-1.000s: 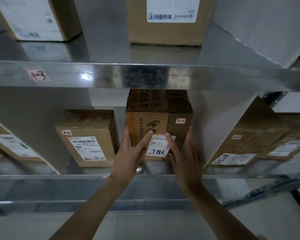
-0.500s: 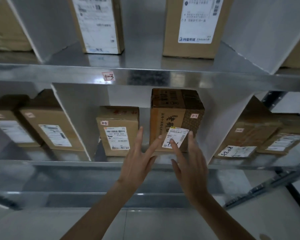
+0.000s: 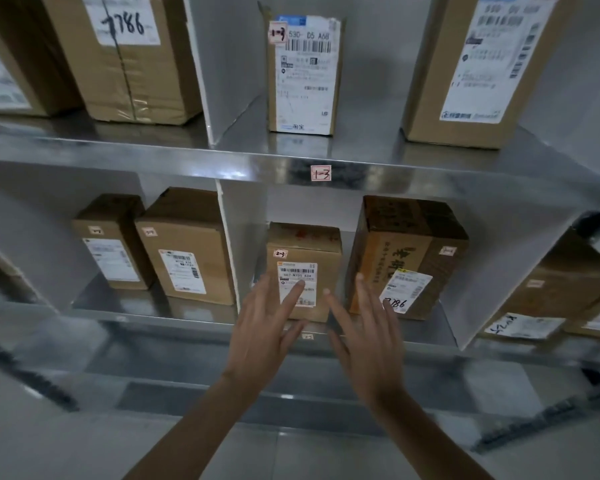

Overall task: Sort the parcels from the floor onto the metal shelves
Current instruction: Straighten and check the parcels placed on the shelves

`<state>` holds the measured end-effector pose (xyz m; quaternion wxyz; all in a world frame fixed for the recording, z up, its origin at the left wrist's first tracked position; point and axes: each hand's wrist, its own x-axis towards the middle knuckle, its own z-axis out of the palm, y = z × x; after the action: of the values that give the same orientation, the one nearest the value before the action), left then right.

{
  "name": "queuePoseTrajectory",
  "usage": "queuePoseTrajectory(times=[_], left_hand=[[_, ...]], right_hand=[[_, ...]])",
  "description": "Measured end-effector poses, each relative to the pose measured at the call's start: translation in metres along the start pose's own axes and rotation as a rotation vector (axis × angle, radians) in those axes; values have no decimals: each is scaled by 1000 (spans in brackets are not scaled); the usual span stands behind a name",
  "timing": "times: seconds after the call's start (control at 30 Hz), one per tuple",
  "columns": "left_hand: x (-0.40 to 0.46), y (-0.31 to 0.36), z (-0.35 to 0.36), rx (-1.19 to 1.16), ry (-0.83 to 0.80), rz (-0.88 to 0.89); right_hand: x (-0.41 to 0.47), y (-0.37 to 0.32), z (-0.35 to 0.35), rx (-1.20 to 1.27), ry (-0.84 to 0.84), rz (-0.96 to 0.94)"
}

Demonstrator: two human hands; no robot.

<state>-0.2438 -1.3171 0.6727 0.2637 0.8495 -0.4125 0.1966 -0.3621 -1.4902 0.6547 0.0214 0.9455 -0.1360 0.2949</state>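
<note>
A dark printed cardboard parcel (image 3: 409, 251) with a white label marked 7786 stands on the lower metal shelf (image 3: 187, 322), right of a smaller brown parcel (image 3: 303, 244). My left hand (image 3: 264, 330) and my right hand (image 3: 371, 337) hover in front of the shelf edge with fingers straight and spread, holding nothing. The left hand's fingers overlap the small parcel's label in the view. My right fingertips lie near the dark parcel's label; contact is unclear.
Metal dividers (image 3: 227, 244) split the shelves into bays. Two more parcels (image 3: 184, 247) stand in the left bay, others lie at right (image 3: 551, 299). The upper shelf (image 3: 361, 168), tagged 1-3, carries tall boxes (image 3: 303, 74). Pale floor (image 3: 291, 452) lies below.
Both hands have drawn back from the dark parcel, which stays on the shelf. The view has pulled back and turned left, showing more of the upper shelf and left bay.
</note>
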Motion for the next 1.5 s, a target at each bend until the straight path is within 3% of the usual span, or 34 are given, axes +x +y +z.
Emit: queuePoseTrajectory(times=[0.43, 0.93, 1.5], left_hand=[[14, -40, 36, -87, -110, -168], [32, -77, 91, -165, -169, -102], [33, -66, 76, -133, -92, -103]], right_hand=[[33, -2, 59, -81, 98, -100], [48, 18, 119, -229, 236, -144], [45, 15, 109, -190, 218, -124]])
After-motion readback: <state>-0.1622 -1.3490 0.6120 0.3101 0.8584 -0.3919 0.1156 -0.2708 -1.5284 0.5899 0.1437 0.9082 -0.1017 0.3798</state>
